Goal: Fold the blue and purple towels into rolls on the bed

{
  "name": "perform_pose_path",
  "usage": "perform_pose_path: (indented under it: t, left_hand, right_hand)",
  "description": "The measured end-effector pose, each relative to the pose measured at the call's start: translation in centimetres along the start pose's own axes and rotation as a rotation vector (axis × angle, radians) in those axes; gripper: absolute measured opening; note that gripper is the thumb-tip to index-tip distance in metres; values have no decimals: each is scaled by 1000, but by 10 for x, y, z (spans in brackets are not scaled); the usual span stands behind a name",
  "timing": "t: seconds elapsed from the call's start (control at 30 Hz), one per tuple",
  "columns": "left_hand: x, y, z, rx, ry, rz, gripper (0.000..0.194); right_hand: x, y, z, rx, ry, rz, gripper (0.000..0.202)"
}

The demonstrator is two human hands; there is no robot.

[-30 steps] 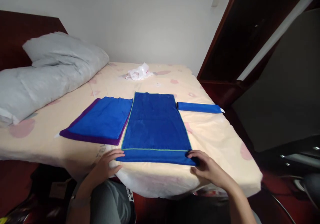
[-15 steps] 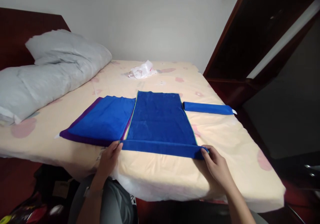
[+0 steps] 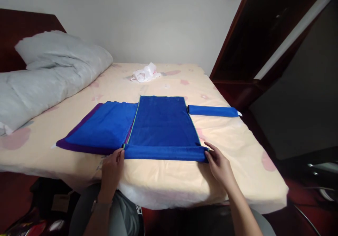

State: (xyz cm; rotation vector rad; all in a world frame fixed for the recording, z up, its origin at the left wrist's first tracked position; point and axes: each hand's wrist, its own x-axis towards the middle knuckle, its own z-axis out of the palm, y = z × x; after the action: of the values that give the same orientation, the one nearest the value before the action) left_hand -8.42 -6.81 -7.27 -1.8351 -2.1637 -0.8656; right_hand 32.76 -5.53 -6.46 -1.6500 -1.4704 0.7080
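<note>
A dark blue towel (image 3: 161, 120) with green edging lies flat on the bed, its near end folded over into a band. My left hand (image 3: 113, 165) is closed on the band's left end, thumb and fingers at the corner. At the opposite end, my right hand (image 3: 221, 165) grips the corner, with its forefinger raised a little above the cloth. Just left of the towel lies a stack of flat cloths, a brighter blue cloth (image 3: 102, 123) over a purple cloth (image 3: 79, 149). To the right is a rolled blue towel (image 3: 213, 111) with a white tag.
The bed (image 3: 169, 183) has a cream, flower-patterned sheet, and its near edge runs just before my knees. A crumpled white plastic bag (image 3: 145, 73) sits toward the wall. A grey quilt (image 3: 63, 67) is heaped at the left by the dark headboard (image 3: 29, 28).
The folded band at the near end has turned over and now lies flatter against the towel. Both hands stay at its ends; my right forefinger has lifted. The view has shifted slightly right.
</note>
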Motion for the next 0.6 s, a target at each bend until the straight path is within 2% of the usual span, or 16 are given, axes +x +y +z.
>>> perform_pose_path:
  t: [0.1,0.23,0.47,0.53,0.6]
  left_hand:
    - [-2,-6,-2,34,15,-2,33]
    - [-8,-14,0,70,-31,50,30]
    - [-11,-14,-7,132,25,120,28]
    - [-10,-17,-11,83,64,186,26]
    - [-8,-21,-15,-19,93,282,21]
  right_hand:
    - [-2,-3,-4,-49,-56,16,48]
    - [-4,0,-5,-161,-137,24,46]
    - [-1,4,-7,-320,-26,-69,38]
    - [-2,-1,-11,-307,22,-144,32]
    - [-5,-7,-16,-263,-9,-252,26]
